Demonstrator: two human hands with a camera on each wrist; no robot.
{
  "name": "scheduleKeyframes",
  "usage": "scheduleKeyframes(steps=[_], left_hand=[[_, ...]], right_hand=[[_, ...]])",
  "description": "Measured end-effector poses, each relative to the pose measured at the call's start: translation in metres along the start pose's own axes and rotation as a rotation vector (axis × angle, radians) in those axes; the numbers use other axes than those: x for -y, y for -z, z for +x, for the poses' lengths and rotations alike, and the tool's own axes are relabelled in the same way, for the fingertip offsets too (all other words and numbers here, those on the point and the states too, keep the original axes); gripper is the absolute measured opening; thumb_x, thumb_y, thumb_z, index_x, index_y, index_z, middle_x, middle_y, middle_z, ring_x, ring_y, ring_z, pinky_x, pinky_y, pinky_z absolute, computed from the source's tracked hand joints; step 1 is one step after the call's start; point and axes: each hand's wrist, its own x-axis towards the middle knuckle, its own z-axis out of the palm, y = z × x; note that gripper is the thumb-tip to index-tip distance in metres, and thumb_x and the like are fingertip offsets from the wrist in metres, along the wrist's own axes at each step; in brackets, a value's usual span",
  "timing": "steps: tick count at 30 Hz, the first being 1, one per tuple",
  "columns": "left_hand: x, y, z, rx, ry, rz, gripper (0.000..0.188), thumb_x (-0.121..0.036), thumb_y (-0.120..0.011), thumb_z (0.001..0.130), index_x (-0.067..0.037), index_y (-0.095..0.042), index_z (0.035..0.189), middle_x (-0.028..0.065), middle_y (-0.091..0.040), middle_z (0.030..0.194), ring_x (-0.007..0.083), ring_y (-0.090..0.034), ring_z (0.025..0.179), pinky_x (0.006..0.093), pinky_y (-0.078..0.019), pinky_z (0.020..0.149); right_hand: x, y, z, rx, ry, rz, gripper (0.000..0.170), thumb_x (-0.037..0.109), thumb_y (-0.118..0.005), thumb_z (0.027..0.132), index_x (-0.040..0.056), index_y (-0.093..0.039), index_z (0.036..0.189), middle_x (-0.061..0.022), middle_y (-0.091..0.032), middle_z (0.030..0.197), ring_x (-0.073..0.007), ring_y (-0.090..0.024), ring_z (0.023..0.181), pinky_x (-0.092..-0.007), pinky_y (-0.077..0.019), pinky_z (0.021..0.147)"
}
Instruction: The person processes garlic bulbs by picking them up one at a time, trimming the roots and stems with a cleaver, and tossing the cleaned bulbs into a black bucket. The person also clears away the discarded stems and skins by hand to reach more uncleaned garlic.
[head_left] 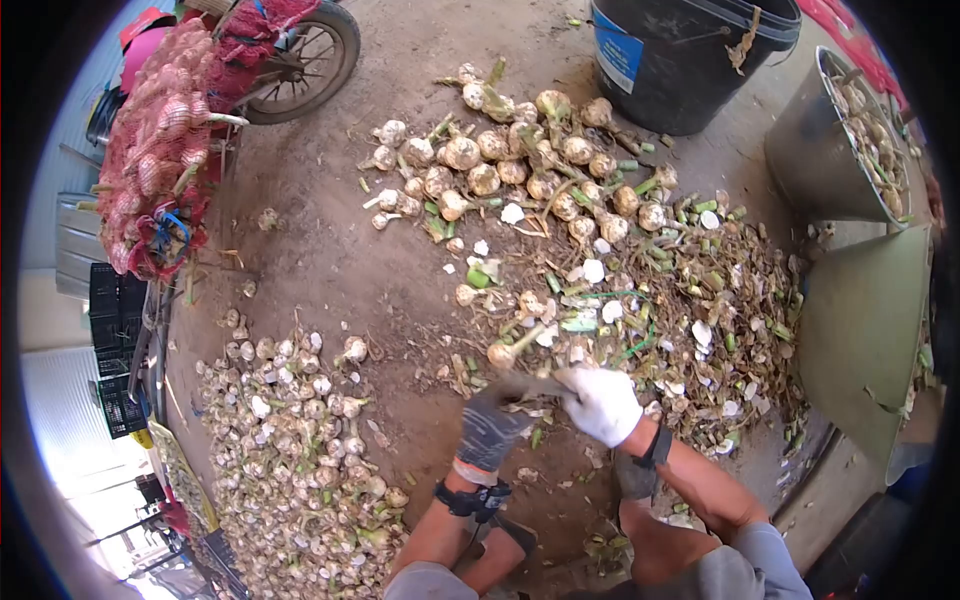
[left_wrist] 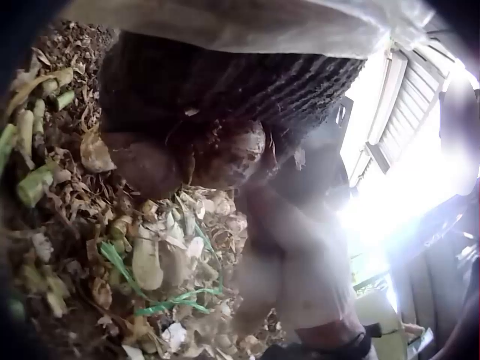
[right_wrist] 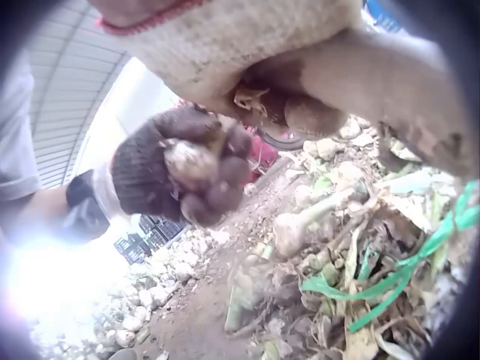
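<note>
The left hand, in a dark grey glove (head_left: 492, 425) (right_wrist: 176, 165), has its fingers curled round a garlic bulb (right_wrist: 191, 163). In the left wrist view the same bulb (left_wrist: 238, 152) shows under the ribbed glove (left_wrist: 232, 82). Close beside it is the right hand, in a white glove (head_left: 605, 403) (right_wrist: 247, 56), its thumb and fingers bent together on a scrap of dry husk (right_wrist: 251, 97). Blur hides the detail between the two hands in the head view. Just above them a bulb with a stem (head_left: 503, 354) lies on the ground.
Untrimmed garlic (head_left: 485, 178) lies ahead, with husks and cut stems (head_left: 715, 330) at the right. Loose bulbs (head_left: 300, 460) spread at the lower left. Around stand a black bucket (head_left: 680, 80), a filled tub (head_left: 830, 140), a net sack (head_left: 160, 150) and a wheel (head_left: 310, 65).
</note>
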Motion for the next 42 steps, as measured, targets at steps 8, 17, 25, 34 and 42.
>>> scheduleKeyframes(steps=[8, 17, 25, 34, 42], left_hand=[[-0.021, -0.045, -0.021, 0.047, -0.409, -0.043, 0.041, -0.022, -0.082, 0.084, 0.002, -0.069, 0.115, 0.0149, -0.069, 0.116, 0.0226, -0.066, 0.109, 0.0381, -0.0521, 0.096], [0.038, -0.050, -0.014, 0.375, -0.068, 0.480, 0.088, -0.019, -0.093, 0.067, -0.002, -0.046, 0.139, 0.0199, -0.060, 0.132, 0.0353, -0.059, 0.120, 0.0418, -0.0489, 0.098], [0.052, -0.057, -0.018, 0.046, -0.062, 0.105, 0.026, -0.012, -0.073, 0.086, 0.000, -0.067, 0.110, 0.0149, -0.074, 0.101, 0.0260, -0.070, 0.090, 0.0392, -0.0545, 0.078], [0.027, -0.043, -0.039, 0.160, -0.069, 0.154, 0.034, -0.011, -0.081, 0.080, -0.001, -0.071, 0.111, 0.0116, -0.076, 0.102, 0.0204, -0.071, 0.091, 0.0363, -0.0557, 0.080], [0.045, 0.001, 0.040, -0.207, -0.433, 0.904, 0.060, -0.009, -0.075, 0.080, -0.005, -0.056, 0.137, 0.0194, -0.064, 0.129, 0.0328, -0.065, 0.113, 0.0422, -0.0535, 0.096]], right_hand=[[-0.037, -0.024, -0.067, 0.025, -0.484, 1.097, 0.027, 0.031, -0.061, 0.101, 0.0049, -0.068, 0.102, -0.0024, -0.065, 0.079, -0.0155, -0.060, 0.064, -0.0326, -0.0490, 0.061], [-0.011, 0.021, -0.039, 0.156, -0.440, 0.397, 0.055, 0.050, -0.068, 0.087, 0.0024, -0.068, 0.115, -0.0157, -0.071, 0.095, -0.0276, -0.070, 0.088, -0.0372, -0.0537, 0.083], [-0.011, 0.012, -0.055, 0.155, -0.200, 0.074, 0.022, 0.022, -0.066, 0.089, 0.0034, -0.067, 0.100, -0.0130, -0.066, 0.088, -0.0312, -0.069, 0.086, -0.0424, -0.0552, 0.069], [-0.048, 0.008, -0.056, 0.231, -0.074, -0.331, 0.006, 0.011, -0.062, 0.082, 0.0071, -0.061, 0.087, -0.0127, -0.064, 0.078, -0.0326, -0.068, 0.073, -0.0440, -0.0567, 0.063], [-0.053, 0.012, -0.059, -0.011, -0.566, 0.246, 0.030, 0.032, -0.065, 0.093, 0.0028, -0.064, 0.094, -0.0173, -0.065, 0.072, -0.0307, -0.067, 0.066, -0.0394, -0.0502, 0.060]])
